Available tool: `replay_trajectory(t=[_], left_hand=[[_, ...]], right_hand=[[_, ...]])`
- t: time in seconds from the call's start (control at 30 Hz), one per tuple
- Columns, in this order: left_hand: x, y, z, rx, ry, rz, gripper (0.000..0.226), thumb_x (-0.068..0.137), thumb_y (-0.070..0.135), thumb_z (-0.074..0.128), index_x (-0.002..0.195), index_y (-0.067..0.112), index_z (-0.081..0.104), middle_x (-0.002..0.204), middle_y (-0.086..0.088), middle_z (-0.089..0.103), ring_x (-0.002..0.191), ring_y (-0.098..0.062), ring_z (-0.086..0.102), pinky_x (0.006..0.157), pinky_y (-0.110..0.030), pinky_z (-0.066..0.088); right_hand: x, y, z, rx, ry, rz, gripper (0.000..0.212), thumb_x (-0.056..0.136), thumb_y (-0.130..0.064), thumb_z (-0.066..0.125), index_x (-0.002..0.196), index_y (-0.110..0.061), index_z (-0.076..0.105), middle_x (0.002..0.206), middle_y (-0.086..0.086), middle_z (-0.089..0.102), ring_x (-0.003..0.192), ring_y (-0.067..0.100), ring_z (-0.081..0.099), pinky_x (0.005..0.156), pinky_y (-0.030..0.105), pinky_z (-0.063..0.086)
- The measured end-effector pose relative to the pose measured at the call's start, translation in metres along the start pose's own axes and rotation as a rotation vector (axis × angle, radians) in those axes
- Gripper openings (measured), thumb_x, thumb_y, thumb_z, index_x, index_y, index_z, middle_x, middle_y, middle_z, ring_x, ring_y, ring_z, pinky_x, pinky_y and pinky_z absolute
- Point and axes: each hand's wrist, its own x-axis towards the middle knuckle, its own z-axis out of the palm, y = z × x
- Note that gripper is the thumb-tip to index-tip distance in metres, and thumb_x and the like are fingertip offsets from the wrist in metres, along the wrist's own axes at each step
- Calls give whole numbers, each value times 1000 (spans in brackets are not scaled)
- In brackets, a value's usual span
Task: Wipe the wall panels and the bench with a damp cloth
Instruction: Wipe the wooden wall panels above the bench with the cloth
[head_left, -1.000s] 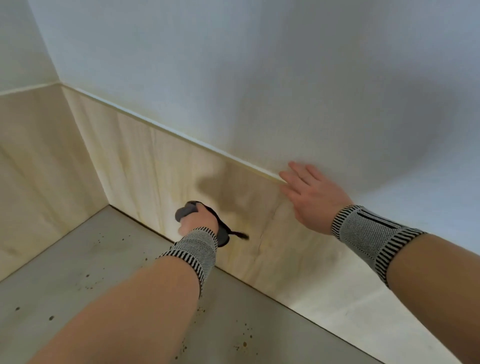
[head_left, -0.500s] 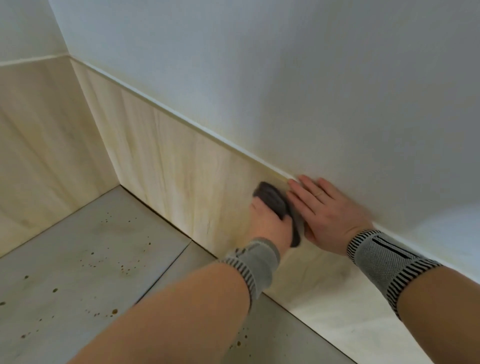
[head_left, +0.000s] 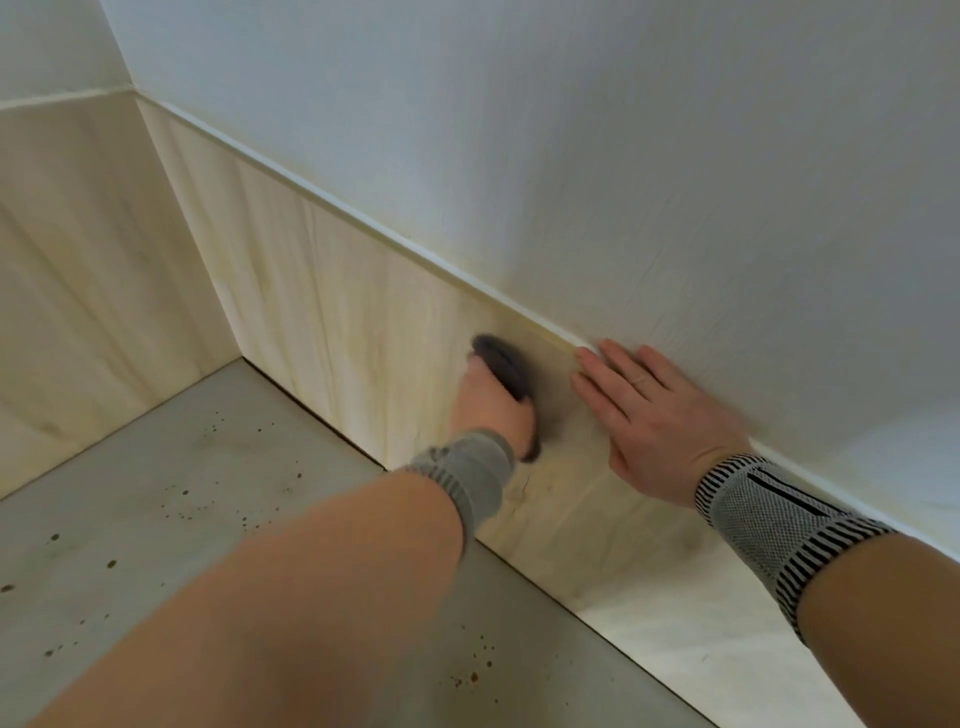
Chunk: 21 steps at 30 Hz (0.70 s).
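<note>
Left hand (head_left: 491, 402) presses cloth (head_left: 506, 371) lengthwise down panel (head_left: 332, 312).

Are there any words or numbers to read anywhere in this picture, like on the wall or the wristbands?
None can be read.
Wood wall panel: grain only, no text.
Bench: brown specks, no letters.
Grey cloth in the left hand: blurred, no label seen.
Striped wristband by the right hand: pattern only.
</note>
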Motion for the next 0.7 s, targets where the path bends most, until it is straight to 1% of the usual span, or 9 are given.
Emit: replay_trajectory(t=[0.07,0.13,0.27,0.33,0.4,0.47,0.53,0.6,0.7], left_hand=[[-31,-2,27,34,-137,103,44,90,18,63,129,4,47,118,-15,61,108,-34,59,90,-41,49],[-40,0,37,55,-147,115,39,91,19,61,124,3,47,115,-15,60,105,-34,60,89,-41,50],[-5,-5,9,-4,-3,103,48,91,15,62,133,1,42,124,-19,56,111,-35,57,94,-44,48],[27,-5,-16,-127,111,-30,49,89,12,62,132,-3,44,123,-24,57,107,-41,59,81,-47,50],[44,3,-33,-184,213,-124,42,88,11,60,127,1,47,119,-22,55,96,-40,62,67,-45,51],[35,9,-29,-76,244,-82,41,89,8,58,128,7,43,120,-13,51,99,-34,61,79,-47,55],[6,9,-8,21,168,32,43,89,7,56,130,7,42,122,-13,50,106,-33,57,90,-48,51],[-30,6,24,72,-2,193,47,90,15,58,132,7,40,126,-14,49,110,-32,55,95,-45,48],[-43,2,46,58,-108,231,53,93,20,60,137,8,34,133,-11,46,115,-27,54,100,-39,46]], right_hand=[[0,1,0,-13,-2,-9,69,80,-28,37,141,2,45,151,21,36,138,39,34,118,48,12],[-1,1,0,-17,-6,-17,68,81,-27,36,142,3,43,152,22,35,139,39,33,118,48,9],[-1,0,2,-33,1,-13,68,81,-23,37,143,3,41,152,22,33,139,39,33,119,48,7],[-1,0,3,-38,7,-14,68,81,-23,36,144,3,40,153,22,33,140,39,32,120,47,4],[-2,0,4,-41,9,-15,68,81,-23,35,144,2,39,153,21,32,140,39,33,119,47,4],[-1,0,4,-45,6,-20,68,82,-24,35,145,2,38,153,22,32,140,40,33,119,48,5],[0,0,4,-54,-7,-25,68,82,-23,34,144,3,38,153,23,32,139,41,34,117,51,10],[1,0,2,-52,-5,-23,68,81,-25,35,142,5,40,152,23,33,138,41,36,116,52,15],[1,0,2,-36,-1,-25,68,82,-28,35,142,6,40,152,24,33,139,41,34,116,52,15]])
